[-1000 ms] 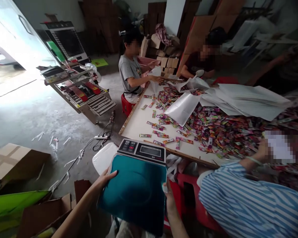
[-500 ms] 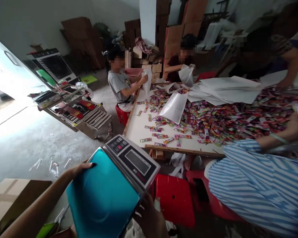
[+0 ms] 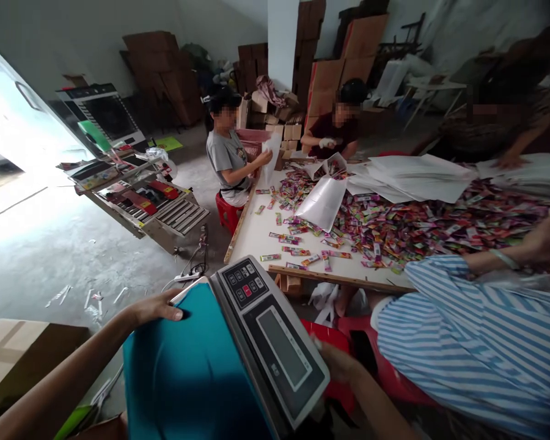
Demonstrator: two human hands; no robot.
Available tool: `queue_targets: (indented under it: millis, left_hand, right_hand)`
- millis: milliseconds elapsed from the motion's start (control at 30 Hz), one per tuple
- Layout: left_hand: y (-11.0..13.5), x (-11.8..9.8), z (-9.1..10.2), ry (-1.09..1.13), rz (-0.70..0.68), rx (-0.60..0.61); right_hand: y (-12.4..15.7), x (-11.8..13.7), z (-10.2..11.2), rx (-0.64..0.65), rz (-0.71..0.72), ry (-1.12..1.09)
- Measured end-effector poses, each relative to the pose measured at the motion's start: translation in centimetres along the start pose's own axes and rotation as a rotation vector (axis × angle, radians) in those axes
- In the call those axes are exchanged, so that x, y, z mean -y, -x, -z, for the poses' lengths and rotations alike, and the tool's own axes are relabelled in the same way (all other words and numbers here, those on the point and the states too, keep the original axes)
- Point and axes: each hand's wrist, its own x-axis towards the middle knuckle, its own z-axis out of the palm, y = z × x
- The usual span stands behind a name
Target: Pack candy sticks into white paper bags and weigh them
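Carried low at 6 o'clock, short of the sweet-strewn table (image 3: 256,235), the electronic scale (image 3: 201,373) has swung its display toward 4 o'clock, left hand (image 3: 158,307) fingers curled over its teal platter's edge, right hand (image 3: 339,366) propping the display end, its grip hidden from view.

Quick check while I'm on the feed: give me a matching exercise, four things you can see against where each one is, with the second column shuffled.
Things:
1. weighing scale
2. cardboard box
3. colourful sachets
4. far red stool

Places:
a. on the floor, lower left
b. heaped on the table
c. held between the left hand and the right hand
d. under the seated person in the grey shirt

Pairs: 1-c, 2-a, 3-b, 4-d.
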Motion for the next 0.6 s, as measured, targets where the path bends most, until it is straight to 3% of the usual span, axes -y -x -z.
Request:
queue_targets:
  millis: [100, 167, 267, 400, 533, 600]
  left_hand:
    - [-2.1, -2.3, -0.6, -0.054, -0.056, 0.031]
    - [-4.2, -3.7, -0.9, -0.098, -0.066, 0.082]
    - [-7.8, -6.0, -1.1, -0.152, 0.004, 0.144]
    - [-13.2, -10.1, -1.5, -0.181, 0.039, 0.219]
    - [-18.3, -14.4, -2.4, -0.175, 0.054, 0.309]
    - [-20.4, -16.3, -2.9, -0.173, 0.078, 0.327]
  right_hand:
    - [-4.2, 7.3, -1.0, 0.066, 0.221, -0.093]
    - [-7.0, 10.8, -2.7, 0.12, 0.21, -0.091]
    - [-10.3, 14.0, -3.8, 0.02, 0.149, -0.063]
    - [-12.8, 16.7, -1.2, -0.204, 0.188, -0.081]
    - [-14.4, 19.1, 2.4, -0.134, 0.177, -0.173]
    - [-15.2, 20.1, 3.6, -0.237, 0.286, -0.189]
